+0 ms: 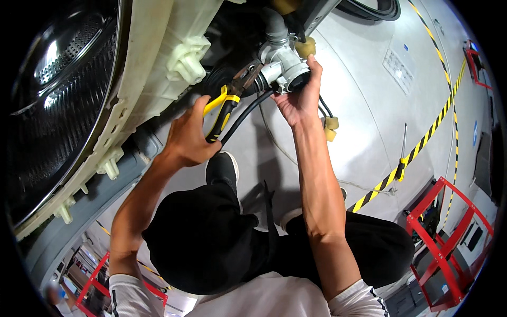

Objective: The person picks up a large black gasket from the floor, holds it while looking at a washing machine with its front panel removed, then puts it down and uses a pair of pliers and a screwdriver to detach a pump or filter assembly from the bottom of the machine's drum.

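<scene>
A pair of pliers (228, 110) with yellow and black handles is in my left hand (186, 136), fingers wrapped round the grips. Its jaws reach the dark ribbed hose end beside a pale grey pump housing (285, 62); whether they grip a clamp there I cannot make out. My right hand (300, 103) cups the pump housing from below and the right, thumb up along its side. A grey corrugated hose (275, 26) joins the housing at the top. From beneath it a black tube (245, 119) runs down toward my left hand.
A washing machine's metal drum (58, 68) and cream plastic rim (142, 58) fill the left. Yellowish connectors (331, 127) hang on black wires right of my wrist. A screwdriver (401, 168) lies on the striped floor tape (425, 137). Red metal frames (441, 256) stand at lower right.
</scene>
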Motion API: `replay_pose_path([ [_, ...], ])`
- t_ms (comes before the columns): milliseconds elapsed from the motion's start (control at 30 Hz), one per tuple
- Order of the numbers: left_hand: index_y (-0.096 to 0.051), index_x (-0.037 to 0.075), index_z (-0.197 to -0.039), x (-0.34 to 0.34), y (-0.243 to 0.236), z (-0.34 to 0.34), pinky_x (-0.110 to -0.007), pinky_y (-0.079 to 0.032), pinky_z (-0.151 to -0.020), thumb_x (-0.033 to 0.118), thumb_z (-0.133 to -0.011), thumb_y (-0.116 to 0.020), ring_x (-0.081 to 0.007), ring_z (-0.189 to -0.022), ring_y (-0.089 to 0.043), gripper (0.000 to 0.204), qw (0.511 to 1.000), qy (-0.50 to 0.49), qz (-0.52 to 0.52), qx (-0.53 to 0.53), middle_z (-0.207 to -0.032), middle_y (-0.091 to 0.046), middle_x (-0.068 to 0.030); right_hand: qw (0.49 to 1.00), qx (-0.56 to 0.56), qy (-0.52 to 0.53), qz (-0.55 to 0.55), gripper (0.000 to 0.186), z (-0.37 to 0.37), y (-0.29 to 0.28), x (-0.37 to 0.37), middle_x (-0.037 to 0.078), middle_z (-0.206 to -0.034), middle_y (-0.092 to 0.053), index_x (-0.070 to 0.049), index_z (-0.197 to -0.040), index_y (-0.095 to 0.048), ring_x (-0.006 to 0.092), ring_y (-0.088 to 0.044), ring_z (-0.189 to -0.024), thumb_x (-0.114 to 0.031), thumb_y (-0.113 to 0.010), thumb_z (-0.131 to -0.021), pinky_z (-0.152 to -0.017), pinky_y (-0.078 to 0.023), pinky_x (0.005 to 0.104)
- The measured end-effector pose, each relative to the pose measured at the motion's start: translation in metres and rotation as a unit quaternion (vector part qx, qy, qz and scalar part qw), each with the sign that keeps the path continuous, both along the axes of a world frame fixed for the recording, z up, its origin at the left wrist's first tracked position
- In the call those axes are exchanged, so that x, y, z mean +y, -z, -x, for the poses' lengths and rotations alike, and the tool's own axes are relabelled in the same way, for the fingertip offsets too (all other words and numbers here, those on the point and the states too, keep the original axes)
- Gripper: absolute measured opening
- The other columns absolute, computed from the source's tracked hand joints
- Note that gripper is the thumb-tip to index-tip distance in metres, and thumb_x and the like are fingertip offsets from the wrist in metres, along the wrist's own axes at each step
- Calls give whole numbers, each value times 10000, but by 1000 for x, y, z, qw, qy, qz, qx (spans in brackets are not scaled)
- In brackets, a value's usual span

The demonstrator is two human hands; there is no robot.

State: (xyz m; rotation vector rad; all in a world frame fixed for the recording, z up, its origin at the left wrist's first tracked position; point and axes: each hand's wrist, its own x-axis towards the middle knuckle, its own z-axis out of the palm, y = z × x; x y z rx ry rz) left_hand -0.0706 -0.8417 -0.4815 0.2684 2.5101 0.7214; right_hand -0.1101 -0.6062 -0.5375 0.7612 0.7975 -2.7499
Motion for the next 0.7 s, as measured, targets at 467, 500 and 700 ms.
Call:
replay_pose_path([
  [467, -300, 19, -1390, 2, -9, 9, -446, -474, -859, 172, -656, -733, -431, -999, -582, 866, 998, 47, 48, 6, -1068, -570, -266, 1000, -9, 19, 17, 617, 0, -3, 1, 115, -984, -664, -28, -1169, -537, 220, -672, -793, -567, -505, -871, -622, -549, 346],
  [500, -298, 24, -1399, 0, -9, 9, -423, -474, -852, 158, -655, -735, -407, -982, -586, 874, 997, 57, 53, 10, -1049, -566, -255, 1000, 10, -7, 0, 712, -1, 1, 6, 155, -1160, -606, -22, -1277, -480, 280, -631, -1009, -598, -493, -859, -835, -535, 444],
  [700, -197, 76, -1492, -5, -14, 4, -433, -423, -964, 231, -644, -736, -422, -1151, -501, 1017, 999, 29, 15, -32, -1206, -476, -281, 1000, 21, 3, 22, 621, 3, 9, 9, 152, -1109, -635, -6, -1259, -482, 254, -666, -938, -501, -522, -885, -815, -556, 426],
])
